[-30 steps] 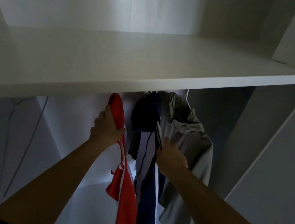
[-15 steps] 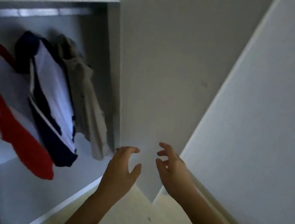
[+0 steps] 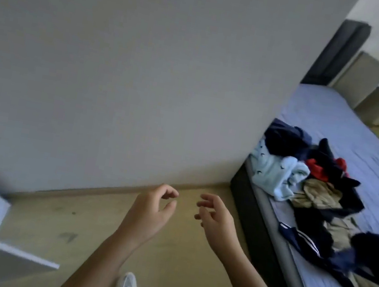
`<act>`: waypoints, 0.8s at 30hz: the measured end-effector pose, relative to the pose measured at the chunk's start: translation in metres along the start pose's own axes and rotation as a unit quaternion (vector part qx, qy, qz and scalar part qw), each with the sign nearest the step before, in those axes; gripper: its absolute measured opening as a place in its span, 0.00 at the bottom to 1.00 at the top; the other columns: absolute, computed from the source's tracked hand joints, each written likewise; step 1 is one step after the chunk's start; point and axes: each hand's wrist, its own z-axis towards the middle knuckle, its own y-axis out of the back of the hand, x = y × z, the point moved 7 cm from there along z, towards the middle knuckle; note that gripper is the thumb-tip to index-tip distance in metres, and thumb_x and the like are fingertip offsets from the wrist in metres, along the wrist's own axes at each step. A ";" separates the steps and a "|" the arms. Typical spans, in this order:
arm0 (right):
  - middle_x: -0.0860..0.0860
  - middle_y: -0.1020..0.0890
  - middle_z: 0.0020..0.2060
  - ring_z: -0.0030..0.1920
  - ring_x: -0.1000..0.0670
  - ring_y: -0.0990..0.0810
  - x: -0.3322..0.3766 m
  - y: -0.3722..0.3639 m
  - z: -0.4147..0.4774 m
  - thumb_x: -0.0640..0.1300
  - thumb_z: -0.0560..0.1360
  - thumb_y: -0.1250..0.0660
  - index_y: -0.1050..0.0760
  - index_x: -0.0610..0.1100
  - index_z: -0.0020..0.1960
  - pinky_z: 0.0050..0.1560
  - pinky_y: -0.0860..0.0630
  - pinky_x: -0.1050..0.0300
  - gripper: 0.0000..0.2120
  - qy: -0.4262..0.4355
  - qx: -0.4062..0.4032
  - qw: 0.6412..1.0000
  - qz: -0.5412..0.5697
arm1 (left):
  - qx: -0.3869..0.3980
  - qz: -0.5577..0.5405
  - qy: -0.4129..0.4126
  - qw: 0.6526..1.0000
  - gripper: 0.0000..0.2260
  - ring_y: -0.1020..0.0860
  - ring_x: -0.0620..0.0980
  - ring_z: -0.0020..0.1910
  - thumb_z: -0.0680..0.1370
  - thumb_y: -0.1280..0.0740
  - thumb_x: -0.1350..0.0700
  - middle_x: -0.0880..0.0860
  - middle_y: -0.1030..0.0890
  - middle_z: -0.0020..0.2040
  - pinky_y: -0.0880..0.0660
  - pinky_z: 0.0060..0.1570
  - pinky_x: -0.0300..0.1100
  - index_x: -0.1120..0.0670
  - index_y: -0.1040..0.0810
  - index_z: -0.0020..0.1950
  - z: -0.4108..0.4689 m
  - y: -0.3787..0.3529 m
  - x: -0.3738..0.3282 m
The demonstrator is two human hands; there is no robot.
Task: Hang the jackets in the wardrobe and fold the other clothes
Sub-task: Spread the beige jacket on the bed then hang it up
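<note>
Hands hang empty over the floor — left hand (image 3: 150, 208) and right hand (image 3: 217, 219) loosely curled; clothes pile (image 3: 311, 186) on the bed (image 3: 360, 136), far right.

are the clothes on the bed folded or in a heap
In a heap: the clothes lie crumpled and overlapping on the bed, none folded.

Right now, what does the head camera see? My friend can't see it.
The left hand and right hand hover empty, fingers loosely curled, over a pale floor. On the right, a messy clothes pile lies on a blue bed, beside a plain grey wall.
</note>
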 end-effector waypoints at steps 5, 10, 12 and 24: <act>0.51 0.19 0.47 0.38 0.55 0.19 -0.041 0.085 0.036 0.35 0.77 0.40 0.26 0.48 0.54 0.37 0.26 0.63 0.11 -0.063 -0.097 0.991 0.063 | 0.091 -0.006 -0.046 0.995 0.06 0.25 0.34 0.43 0.76 0.33 0.60 0.41 0.21 0.44 0.33 0.42 0.23 0.49 0.22 0.46 0.073 -0.083 -0.043; 0.49 0.19 0.47 0.39 0.51 0.18 -0.072 0.165 0.100 0.35 0.77 0.40 0.26 0.53 0.48 0.40 0.25 0.56 0.13 -0.104 -0.190 0.969 0.117 | 0.187 -0.016 -0.079 0.979 0.08 0.24 0.36 0.43 0.76 0.34 0.60 0.42 0.21 0.43 0.32 0.42 0.24 0.46 0.23 0.44 0.168 -0.162 -0.075; 0.50 0.18 0.47 0.42 0.49 0.18 -0.084 0.195 0.124 0.35 0.78 0.40 0.25 0.52 0.48 0.43 0.24 0.57 0.12 -0.131 -0.225 0.957 0.130 | 0.223 -0.012 -0.090 0.970 0.10 0.24 0.37 0.43 0.76 0.34 0.60 0.42 0.20 0.43 0.31 0.43 0.27 0.44 0.24 0.43 0.210 -0.190 -0.089; 0.51 0.19 0.46 0.39 0.56 0.19 -0.182 0.321 0.157 0.35 0.78 0.41 0.24 0.48 0.47 0.42 0.25 0.61 0.11 -0.240 -0.379 0.858 0.249 | 0.420 0.040 -0.138 0.896 0.06 0.21 0.43 0.43 0.76 0.33 0.59 0.45 0.18 0.42 0.25 0.46 0.39 0.48 0.21 0.44 0.325 -0.392 -0.181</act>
